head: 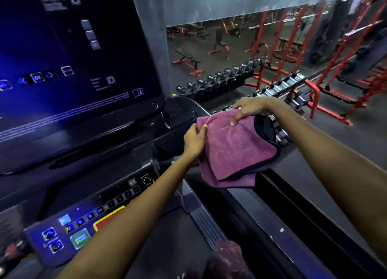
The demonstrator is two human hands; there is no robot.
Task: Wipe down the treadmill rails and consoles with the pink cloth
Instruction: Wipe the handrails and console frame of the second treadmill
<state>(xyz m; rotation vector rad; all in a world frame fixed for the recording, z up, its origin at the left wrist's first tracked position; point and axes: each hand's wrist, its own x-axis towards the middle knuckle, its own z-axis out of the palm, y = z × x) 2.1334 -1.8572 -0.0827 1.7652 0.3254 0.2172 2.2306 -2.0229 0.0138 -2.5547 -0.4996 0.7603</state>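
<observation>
You have a single view here, from the camera on your head, so no second view overlaps it. It looks forward and steeply down along both your forearms, which enter from the bottom edge and meet near the centre of the frame. The lens is wide: straight edges bow toward the borders. It sits close to the treadmill console point(69, 228), low on the left, and to the screen point(69, 54) filling the upper left. The right side rail point(297, 167) runs diagonally toward the lower right. Beyond it, the upper right opens onto the gym floor and dumbbell rack point(219, 77), farther off and blurred.
</observation>
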